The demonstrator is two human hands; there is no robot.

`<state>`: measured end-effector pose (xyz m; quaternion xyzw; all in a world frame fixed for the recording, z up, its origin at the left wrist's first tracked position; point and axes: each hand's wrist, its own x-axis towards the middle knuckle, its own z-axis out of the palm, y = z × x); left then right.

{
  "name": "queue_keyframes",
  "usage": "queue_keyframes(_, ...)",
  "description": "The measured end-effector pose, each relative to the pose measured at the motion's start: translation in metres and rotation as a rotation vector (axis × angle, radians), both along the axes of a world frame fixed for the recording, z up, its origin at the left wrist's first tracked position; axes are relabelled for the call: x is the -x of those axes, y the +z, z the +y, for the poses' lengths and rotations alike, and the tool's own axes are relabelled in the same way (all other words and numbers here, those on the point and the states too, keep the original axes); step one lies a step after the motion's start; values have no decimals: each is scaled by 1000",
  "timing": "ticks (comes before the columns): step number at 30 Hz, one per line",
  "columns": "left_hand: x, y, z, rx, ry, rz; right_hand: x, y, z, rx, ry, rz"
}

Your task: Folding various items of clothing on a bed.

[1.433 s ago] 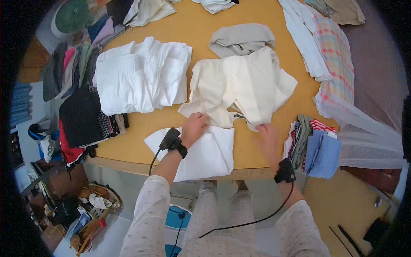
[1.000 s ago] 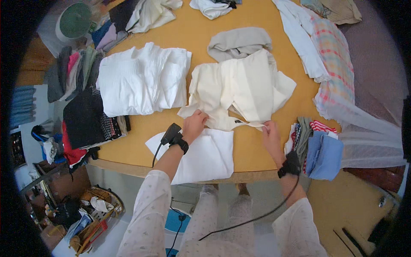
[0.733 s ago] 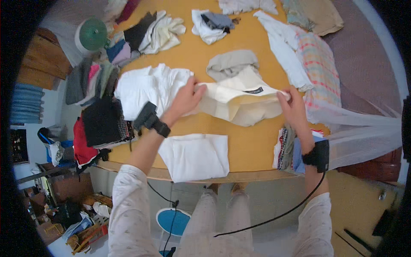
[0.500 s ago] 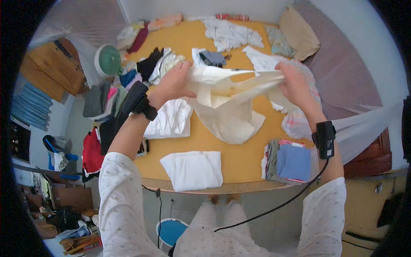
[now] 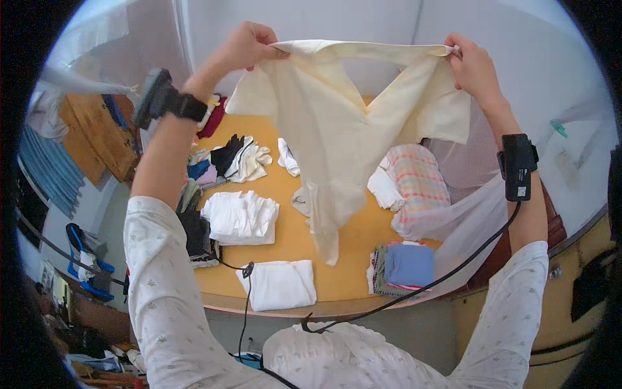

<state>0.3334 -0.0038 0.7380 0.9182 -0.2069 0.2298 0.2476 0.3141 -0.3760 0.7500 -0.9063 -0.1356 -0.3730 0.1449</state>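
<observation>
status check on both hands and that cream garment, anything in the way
Left hand and right hand each pinching top edge of cream cloth garment. Garment hangs above yellow tabletop. Nothing seen blocking it; folded white cloth lies below.

No readable text. Nearest to it: black right-wrist unit (image 5: 518,167), below and right of the fingers of the right hand (image 5: 476,70). Tiny pale print on its face, too small to read; small whitish square label (image 5: 521,192) under that, pattern not resolvable. Left-wrist unit (image 5: 155,97), below and left of the left hand's (image 5: 249,47) fingers: blurred, can't tell if marked.
</observation>
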Motion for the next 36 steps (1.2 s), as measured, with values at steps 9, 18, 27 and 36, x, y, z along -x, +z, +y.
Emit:
queue_keyframes(9, 56, 55, -12, 254, -100, 341, 24, 25, -27, -30, 193, -90)
queue_keyframes(18, 43, 79, -40, 92, 71, -24, 13, 37, -55, 132, -28, -456)
queue_keyframes(27, 67, 84, -45, 265, -151, 16, 37, 22, -57, 5, 119, -399)
queue_keyframes(36, 59, 77, -21, 458, -569, 217, 62, 25, -50, -227, 539, -303)
